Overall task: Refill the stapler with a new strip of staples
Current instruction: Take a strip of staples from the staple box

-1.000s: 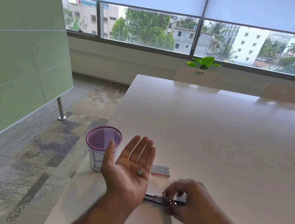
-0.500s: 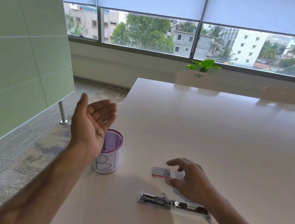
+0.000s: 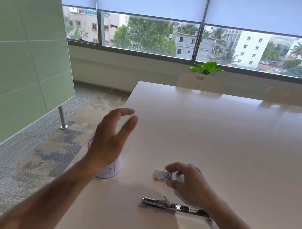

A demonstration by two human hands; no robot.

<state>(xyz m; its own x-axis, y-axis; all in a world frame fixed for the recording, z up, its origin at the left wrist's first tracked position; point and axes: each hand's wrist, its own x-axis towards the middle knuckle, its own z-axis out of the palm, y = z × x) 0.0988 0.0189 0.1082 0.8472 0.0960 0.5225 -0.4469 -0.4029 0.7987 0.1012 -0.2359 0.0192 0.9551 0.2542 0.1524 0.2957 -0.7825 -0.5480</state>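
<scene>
Since half a second ago, left hand (image 3: pixel 110 138) has turned palm-down over the purple-rimmed white mesh cup (image 3: pixel 110 170), now covering most of it; fingers spread apart, holding nothing visible. Right hand (image 3: pixel 189 184) has come down onto the small flat staple box with red edge (image 3: pixel 162 176), lower centre of frame; thumb and forefinger bracket its right end, touching, grip not fully closed. Opened chrome metal stapler (image 3: pixel 171 206) lies flat on the white table (image 3: pixel 237 143) just below the box, its right end under the right wrist.
</scene>
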